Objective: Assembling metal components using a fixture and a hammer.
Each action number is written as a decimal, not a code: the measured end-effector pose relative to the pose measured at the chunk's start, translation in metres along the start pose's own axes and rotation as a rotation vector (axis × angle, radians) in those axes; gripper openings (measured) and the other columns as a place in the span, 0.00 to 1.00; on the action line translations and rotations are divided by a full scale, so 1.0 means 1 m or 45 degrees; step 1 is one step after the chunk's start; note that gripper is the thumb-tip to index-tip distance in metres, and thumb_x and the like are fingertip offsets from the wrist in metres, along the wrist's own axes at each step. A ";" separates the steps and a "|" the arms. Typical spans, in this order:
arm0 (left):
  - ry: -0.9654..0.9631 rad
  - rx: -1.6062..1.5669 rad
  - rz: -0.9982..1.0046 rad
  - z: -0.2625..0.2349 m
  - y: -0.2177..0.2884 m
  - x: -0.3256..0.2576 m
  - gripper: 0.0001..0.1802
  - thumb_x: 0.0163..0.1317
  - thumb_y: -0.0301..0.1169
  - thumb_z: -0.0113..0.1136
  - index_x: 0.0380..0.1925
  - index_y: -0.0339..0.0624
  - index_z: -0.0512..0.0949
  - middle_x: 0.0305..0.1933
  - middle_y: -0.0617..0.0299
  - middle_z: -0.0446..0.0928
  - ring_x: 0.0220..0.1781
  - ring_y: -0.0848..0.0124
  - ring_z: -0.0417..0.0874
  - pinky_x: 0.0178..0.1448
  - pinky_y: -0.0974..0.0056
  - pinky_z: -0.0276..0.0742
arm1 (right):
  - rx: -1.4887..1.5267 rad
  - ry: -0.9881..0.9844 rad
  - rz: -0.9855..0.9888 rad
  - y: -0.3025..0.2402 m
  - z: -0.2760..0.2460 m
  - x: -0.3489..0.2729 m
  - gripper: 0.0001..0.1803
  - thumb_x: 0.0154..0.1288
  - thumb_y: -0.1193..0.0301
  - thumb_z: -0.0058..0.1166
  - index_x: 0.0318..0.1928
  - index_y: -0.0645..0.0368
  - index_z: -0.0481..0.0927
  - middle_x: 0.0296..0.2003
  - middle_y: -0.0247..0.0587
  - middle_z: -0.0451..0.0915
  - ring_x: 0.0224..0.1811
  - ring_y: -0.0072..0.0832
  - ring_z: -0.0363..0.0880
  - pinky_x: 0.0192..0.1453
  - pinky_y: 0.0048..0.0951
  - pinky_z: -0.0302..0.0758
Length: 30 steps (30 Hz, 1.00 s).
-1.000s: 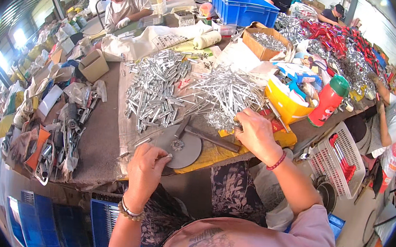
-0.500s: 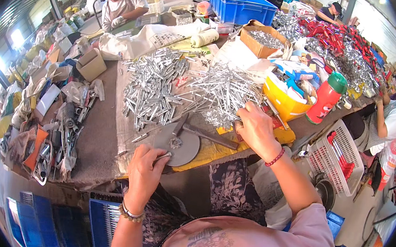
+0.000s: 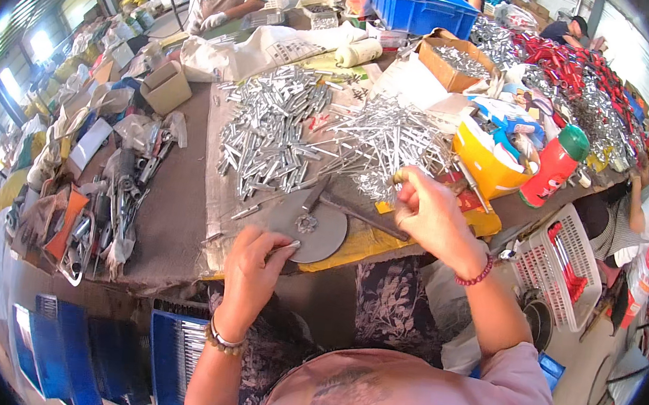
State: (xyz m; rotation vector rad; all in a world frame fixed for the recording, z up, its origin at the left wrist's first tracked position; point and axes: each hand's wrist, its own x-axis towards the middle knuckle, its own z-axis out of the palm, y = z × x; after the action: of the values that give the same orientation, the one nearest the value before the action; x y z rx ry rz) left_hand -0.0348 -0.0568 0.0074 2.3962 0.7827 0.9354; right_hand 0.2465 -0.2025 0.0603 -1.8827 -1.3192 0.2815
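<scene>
My left hand (image 3: pixel 253 274) is closed in a pinch on a small silvery metal piece (image 3: pixel 294 244), over the near left edge of a round grey metal disc (image 3: pixel 323 237). A hammer (image 3: pixel 358 215) lies with its head on the disc and its handle toward my right hand (image 3: pixel 436 217). That hand is at the near edge of a pile of thin metal rods (image 3: pixel 393 135), its fingers curled together; whether they grip anything is too small to make out. Left of the rods lies a heap of short metal tubes (image 3: pixel 269 131).
A yellow box (image 3: pixel 485 159) and a red bottle with a green cap (image 3: pixel 553 166) stand right of the rods. Behind are a cardboard box of metal parts (image 3: pixel 450 74) and a blue crate (image 3: pixel 421 9). Tools (image 3: pixel 127 183) lie at left; co-workers sit around the table.
The view has shifted, so the table sits slightly higher and further right. My right hand has drawn slightly nearer from the rods, its fingers more curled. My left hand keeps its pinch.
</scene>
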 end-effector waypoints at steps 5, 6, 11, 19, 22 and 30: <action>-0.029 -0.053 -0.005 0.000 0.003 0.002 0.06 0.63 0.25 0.77 0.39 0.40 0.89 0.35 0.56 0.80 0.38 0.56 0.82 0.43 0.54 0.78 | 0.926 -0.309 0.155 -0.025 0.070 -0.015 0.09 0.69 0.81 0.69 0.47 0.62 0.84 0.35 0.34 0.89 0.38 0.19 0.88 0.42 0.27 0.84; -0.045 -0.044 -0.028 -0.001 0.005 0.002 0.07 0.63 0.25 0.77 0.39 0.40 0.89 0.36 0.56 0.80 0.39 0.56 0.83 0.44 0.54 0.79 | 0.836 -0.309 0.109 -0.023 0.083 -0.016 0.05 0.70 0.81 0.69 0.43 0.62 0.86 0.36 0.37 0.91 0.38 0.19 0.89 0.42 0.26 0.84; -0.014 -0.014 -0.031 -0.003 -0.001 -0.004 0.08 0.62 0.26 0.78 0.41 0.40 0.90 0.37 0.57 0.82 0.42 0.56 0.85 0.47 0.55 0.81 | -0.178 0.000 -0.561 -0.020 0.085 -0.017 0.06 0.58 0.73 0.71 0.36 0.54 0.87 0.37 0.36 0.79 0.47 0.40 0.86 0.50 0.43 0.85; -0.003 -0.030 -0.026 -0.003 -0.003 -0.003 0.08 0.62 0.25 0.78 0.41 0.41 0.91 0.38 0.58 0.83 0.39 0.58 0.87 0.44 0.57 0.82 | -0.317 0.011 -0.780 -0.017 0.085 -0.007 0.07 0.58 0.77 0.67 0.36 0.54 0.83 0.38 0.37 0.76 0.44 0.40 0.81 0.51 0.42 0.77; -0.004 -0.052 -0.038 -0.002 -0.004 -0.003 0.08 0.62 0.24 0.78 0.41 0.41 0.91 0.38 0.58 0.83 0.39 0.58 0.87 0.43 0.57 0.82 | -0.271 0.020 -0.792 -0.014 0.089 -0.007 0.08 0.58 0.77 0.67 0.37 0.54 0.83 0.38 0.37 0.76 0.44 0.40 0.80 0.51 0.41 0.76; 0.001 -0.117 -0.047 0.000 -0.009 -0.005 0.09 0.60 0.21 0.78 0.40 0.41 0.91 0.38 0.58 0.83 0.39 0.59 0.86 0.44 0.59 0.82 | -0.227 0.019 -0.796 -0.015 0.089 -0.005 0.09 0.56 0.78 0.67 0.37 0.54 0.83 0.38 0.36 0.76 0.45 0.39 0.81 0.50 0.41 0.76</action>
State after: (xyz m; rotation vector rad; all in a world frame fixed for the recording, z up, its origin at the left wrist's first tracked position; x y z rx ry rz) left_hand -0.0408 -0.0529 0.0000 2.2949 0.7655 0.9375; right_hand 0.1820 -0.1619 0.0115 -1.5038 -1.8882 -0.1785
